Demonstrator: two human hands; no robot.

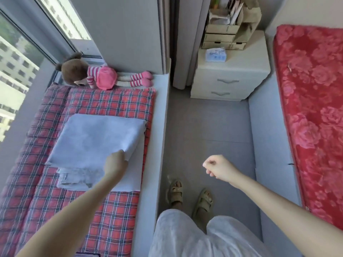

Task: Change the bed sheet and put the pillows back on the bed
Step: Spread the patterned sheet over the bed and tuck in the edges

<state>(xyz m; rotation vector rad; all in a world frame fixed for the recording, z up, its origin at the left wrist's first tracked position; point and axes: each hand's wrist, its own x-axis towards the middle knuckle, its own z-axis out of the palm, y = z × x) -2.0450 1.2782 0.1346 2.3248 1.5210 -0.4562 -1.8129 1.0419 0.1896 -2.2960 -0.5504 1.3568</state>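
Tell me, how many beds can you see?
2. The plaid bed is on the left by the window; the red rose-patterned bed is on the right. Others may be out of view.

Left hand (116, 164) clenched, right hand (216, 166) fisted

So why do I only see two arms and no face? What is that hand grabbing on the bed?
The camera sits on the person's head and looks down, so you see what they see, right down to their sandals. There is only this one picture. The left hand grips a corner of a folded pale blue sheet, which lies on a red checked mattress cover. The right hand is curled over the floor and holds nothing. A doll in pink stripes lies at the far end of that bed. On the right is another bed with a red flowery cover, and a white bedside cabinet stands between them.
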